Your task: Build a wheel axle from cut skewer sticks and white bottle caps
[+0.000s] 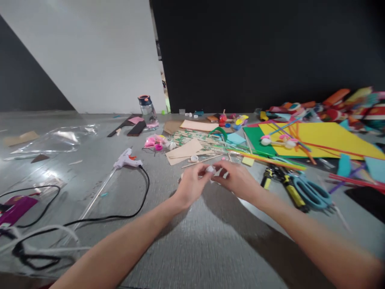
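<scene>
Between the fingertips of both hands is a small whitish piece (211,169), too small and blurred to name. My left hand (194,181) pinches it from the left, with thumb and forefinger close together. From the right, my right hand (237,180) has its curled fingers on the same piece. Some white material shows under the right fingers, mostly covered by the hand. Just beyond the hands lie a white ring-like cap (194,158), tan card pieces (185,151) and a spread of thin wooden sticks (195,137).
A glue gun (128,159) with a glue stick and black cord lies left. Pliers (290,188) and blue-handled scissors (311,192) lie right, before yellow sheets (327,138) and pipe cleaners. A bottle (146,106) stands at the back. A purple device (18,209) sits far left.
</scene>
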{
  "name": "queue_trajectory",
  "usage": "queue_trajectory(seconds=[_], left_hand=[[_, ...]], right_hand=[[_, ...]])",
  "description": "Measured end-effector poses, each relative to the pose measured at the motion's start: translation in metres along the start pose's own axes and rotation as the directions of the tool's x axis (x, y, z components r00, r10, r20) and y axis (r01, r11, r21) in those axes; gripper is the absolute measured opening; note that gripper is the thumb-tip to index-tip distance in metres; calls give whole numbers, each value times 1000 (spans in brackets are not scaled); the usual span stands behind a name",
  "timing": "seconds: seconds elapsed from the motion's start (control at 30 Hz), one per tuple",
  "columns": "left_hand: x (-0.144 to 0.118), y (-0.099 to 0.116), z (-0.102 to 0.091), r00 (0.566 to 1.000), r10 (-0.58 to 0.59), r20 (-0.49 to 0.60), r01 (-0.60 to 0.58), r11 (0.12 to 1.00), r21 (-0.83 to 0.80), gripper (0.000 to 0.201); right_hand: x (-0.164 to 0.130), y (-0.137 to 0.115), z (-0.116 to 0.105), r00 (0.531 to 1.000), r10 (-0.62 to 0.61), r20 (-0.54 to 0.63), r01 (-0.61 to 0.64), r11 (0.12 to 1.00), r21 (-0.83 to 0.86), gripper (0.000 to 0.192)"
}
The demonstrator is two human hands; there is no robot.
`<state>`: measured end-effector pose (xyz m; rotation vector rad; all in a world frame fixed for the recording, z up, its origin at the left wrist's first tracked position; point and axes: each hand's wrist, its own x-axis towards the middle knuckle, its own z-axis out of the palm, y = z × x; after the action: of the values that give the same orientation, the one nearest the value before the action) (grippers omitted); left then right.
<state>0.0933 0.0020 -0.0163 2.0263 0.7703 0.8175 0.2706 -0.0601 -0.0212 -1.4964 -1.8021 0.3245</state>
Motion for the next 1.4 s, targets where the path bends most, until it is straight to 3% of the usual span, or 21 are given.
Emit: queue_trajectory(seconds=[0.2, 0.6, 0.77, 0.93, 1.4], left_hand=[[-5, -16, 20, 997, 61, 40, -61, 998, -4, 19], [-5, -26, 23, 979, 196, 54, -202, 967, 154, 23], [-7, -32, 27, 985, 172, 21, -173, 969, 179, 31], [-6, -30, 27, 986, 164, 15, -164, 968, 189, 21], [-5, -21, 20, 987, 157, 45, -162, 973, 162, 16]], right_hand=[[-16, 17, 6, 1000, 12, -18, -10, 997, 72, 28], [-22, 27, 10, 998, -49, -31, 47, 997, -54, 21], [-26, 27, 10, 999, -53, -8, 52, 993, -103, 14], [-25, 27, 13, 999, -41, -22, 37, 989, -145, 19], [-20, 30, 9, 998, -61, 33, 63, 995, -74, 14]])
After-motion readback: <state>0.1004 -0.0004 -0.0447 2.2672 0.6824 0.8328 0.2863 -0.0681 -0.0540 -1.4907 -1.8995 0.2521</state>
